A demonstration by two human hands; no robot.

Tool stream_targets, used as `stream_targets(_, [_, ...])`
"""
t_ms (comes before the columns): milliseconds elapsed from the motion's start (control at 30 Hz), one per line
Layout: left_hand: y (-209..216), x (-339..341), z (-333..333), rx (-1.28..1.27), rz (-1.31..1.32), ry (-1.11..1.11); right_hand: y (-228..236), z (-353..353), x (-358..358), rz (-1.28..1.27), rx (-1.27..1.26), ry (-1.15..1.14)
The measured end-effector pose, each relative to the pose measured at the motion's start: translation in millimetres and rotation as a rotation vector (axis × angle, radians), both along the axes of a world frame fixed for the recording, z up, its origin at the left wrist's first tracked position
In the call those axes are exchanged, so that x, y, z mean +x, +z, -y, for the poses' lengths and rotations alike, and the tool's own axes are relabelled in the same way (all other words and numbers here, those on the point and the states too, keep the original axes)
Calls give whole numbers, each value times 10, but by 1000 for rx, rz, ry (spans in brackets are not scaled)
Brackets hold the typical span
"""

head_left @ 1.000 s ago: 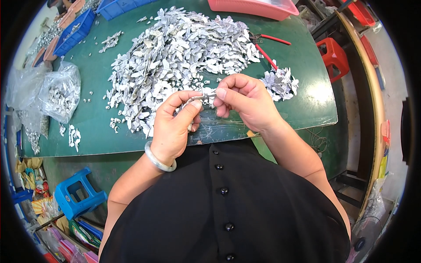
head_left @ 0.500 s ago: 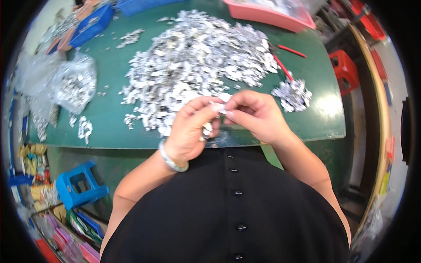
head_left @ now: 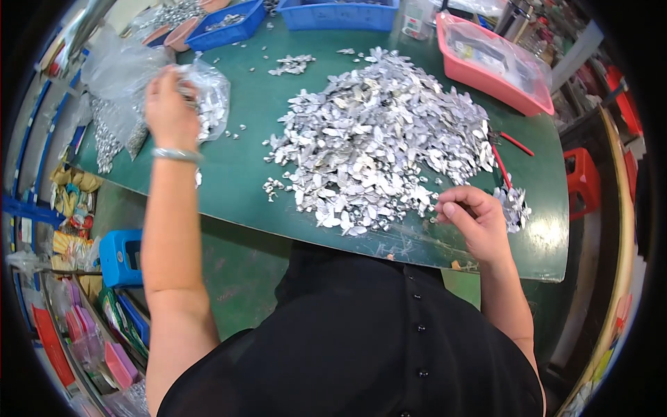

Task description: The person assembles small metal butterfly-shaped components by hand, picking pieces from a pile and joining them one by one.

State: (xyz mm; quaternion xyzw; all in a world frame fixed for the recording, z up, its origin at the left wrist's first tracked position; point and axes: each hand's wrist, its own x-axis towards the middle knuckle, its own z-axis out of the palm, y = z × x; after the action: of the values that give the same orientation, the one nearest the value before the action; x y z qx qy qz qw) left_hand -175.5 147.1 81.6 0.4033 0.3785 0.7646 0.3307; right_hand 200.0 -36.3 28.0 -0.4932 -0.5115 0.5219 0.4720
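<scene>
A broad heap of small silvery leaf-shaped pieces (head_left: 382, 132) covers the middle of the green table. My left hand (head_left: 172, 108), with a pale bangle at the wrist, reaches over the clear plastic bag (head_left: 217, 90) of silvery pieces at the far left. Its fingers are curled, and metallic bits show beside them; what they hold is partly hidden. Close to the heap's near right edge, my right hand (head_left: 479, 219) is closed, thumb against forefinger. A tiny shiny bit shows at its fingertips, too small to name. Red-handled pliers (head_left: 501, 167) lie right of the heap, their jaws by a smaller pile (head_left: 515, 208).
Blue trays (head_left: 339, 15) and a pink tray (head_left: 490, 73) holding plastic bags stand along the far side. More filled clear bags (head_left: 114, 132) rest at the left. Below the table is a blue stool (head_left: 121, 257); a red stool (head_left: 582, 181) stands at the right.
My hands were together before the heap, fingering a small pale piece. Now the left has moved far left to the bag, and the right has drawn away rightward. The view has shifted left.
</scene>
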Motion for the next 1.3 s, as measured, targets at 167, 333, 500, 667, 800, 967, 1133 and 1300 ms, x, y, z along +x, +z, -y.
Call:
stream_targets(167, [-201, -1120, -573, -376, -283, 224, -62, -150, 56, 153, 40, 14])
stream_targets(333, [-304, -727, -462, -403, -482, 284, -14, -357, 88, 400, 109, -25])
stream_targets(500, [-278, 62, -17, -126, -595, 63, -77, -721, -101, 636, 207, 72])
stream_targets(667, [-336, 972, 632, -9, -684, -324, -125, -996, -372, 773, 186, 55])
stream_targets(800, [-487, 1270, 926, -149, -652, -549, -210, -1116, -409, 879, 193, 61])
stream_targets(967, [-634, 1424, 1061, -275, -514, -635, -184, -1038, -330, 701, 162, -49])
stream_targets(1133, [-660, 1500, 1124, -382, -376, -681, -193, -1070, -355, 798, 155, 39])
stream_targets(1300, [-685, 1549, 1147, -372, -360, -686, -222, -1136, -440, 728, 120, -50])
